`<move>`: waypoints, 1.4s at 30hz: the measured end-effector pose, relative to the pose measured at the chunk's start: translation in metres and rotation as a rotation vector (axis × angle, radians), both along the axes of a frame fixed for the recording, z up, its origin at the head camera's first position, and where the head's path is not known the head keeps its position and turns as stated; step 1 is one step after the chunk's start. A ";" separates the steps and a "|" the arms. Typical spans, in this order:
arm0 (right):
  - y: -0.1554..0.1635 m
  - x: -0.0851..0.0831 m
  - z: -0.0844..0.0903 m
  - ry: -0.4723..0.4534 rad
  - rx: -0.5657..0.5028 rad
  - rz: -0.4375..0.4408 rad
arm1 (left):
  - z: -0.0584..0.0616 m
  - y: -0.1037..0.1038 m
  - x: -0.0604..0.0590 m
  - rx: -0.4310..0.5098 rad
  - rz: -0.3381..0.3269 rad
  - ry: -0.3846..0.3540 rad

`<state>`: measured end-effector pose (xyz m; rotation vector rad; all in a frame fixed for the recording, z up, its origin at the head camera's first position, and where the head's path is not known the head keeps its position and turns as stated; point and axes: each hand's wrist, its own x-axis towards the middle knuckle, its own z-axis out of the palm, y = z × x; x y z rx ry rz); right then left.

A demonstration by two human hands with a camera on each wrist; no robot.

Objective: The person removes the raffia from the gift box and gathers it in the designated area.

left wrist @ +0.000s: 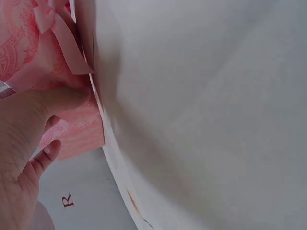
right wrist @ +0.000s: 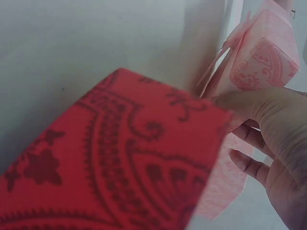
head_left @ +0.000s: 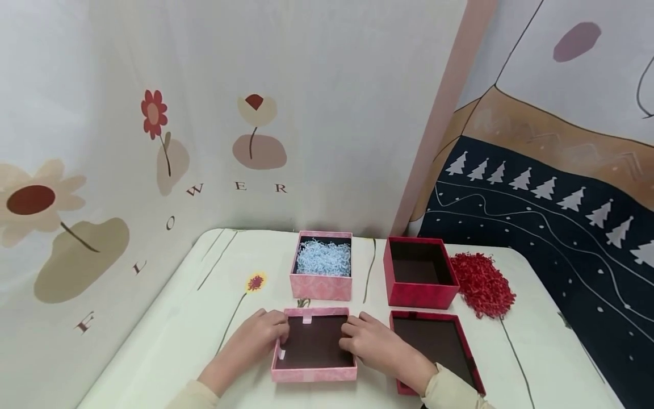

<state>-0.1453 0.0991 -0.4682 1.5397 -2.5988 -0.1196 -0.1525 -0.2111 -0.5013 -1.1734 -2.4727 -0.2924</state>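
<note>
A pink lid (head_left: 314, 373) lies upside down near the table's front edge, its dark brown inside facing up. My left hand (head_left: 258, 338) grips its left wall and my right hand (head_left: 375, 343) grips its right wall. In the left wrist view the thumb of my left hand (left wrist: 24, 143) presses the lid's patterned side (left wrist: 76, 134). The right wrist view shows my right hand (right wrist: 273, 139) curled on the lid's wall (right wrist: 225, 182). Behind the lid stands the pink box (head_left: 321, 286), holding pale blue paper shreds (head_left: 323, 258).
An empty red box (head_left: 421, 295) stands to the right of the pink box, with its red lid (head_left: 424, 313) lying inside-up in front of it. A pile of red paper shreds (head_left: 482, 284) lies at the far right. Printed cloth backdrops close the table's back and sides.
</note>
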 end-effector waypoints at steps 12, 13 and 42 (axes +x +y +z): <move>-0.001 -0.004 -0.004 0.014 0.010 -0.021 | -0.002 0.002 -0.003 0.001 0.027 0.025; -0.001 -0.004 -0.004 0.010 0.012 -0.022 | -0.002 0.002 -0.003 -0.002 0.032 0.016; 0.000 -0.003 -0.010 -0.057 -0.037 -0.031 | -0.003 0.006 -0.004 -0.019 0.058 -0.106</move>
